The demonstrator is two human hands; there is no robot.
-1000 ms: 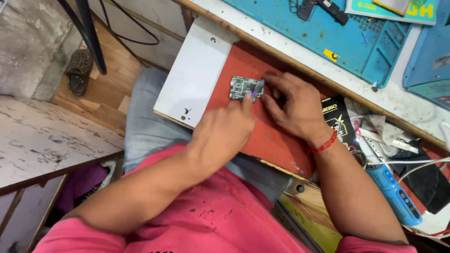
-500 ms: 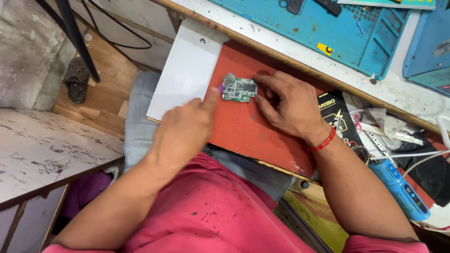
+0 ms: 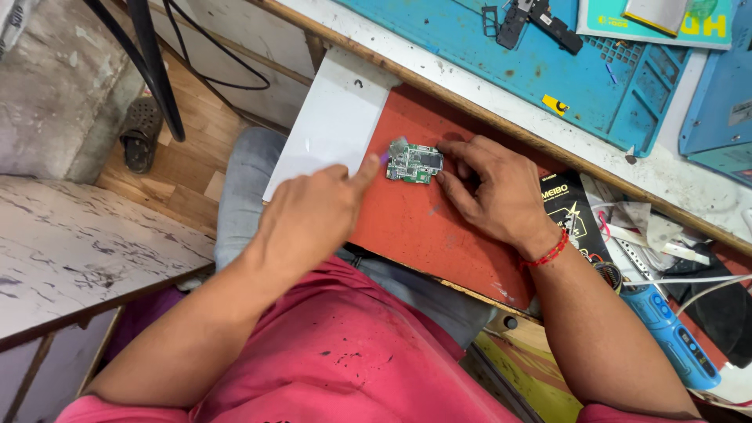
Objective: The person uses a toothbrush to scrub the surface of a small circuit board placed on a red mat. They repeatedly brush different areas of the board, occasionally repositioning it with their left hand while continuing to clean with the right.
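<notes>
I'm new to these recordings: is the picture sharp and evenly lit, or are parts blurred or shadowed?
Head view: soft, even light, no harsh glare; the small green circuit board on the red rubber mat is fairly sharp, the left hand slightly motion-blurred, the right hand casts faint shadow.
</notes>
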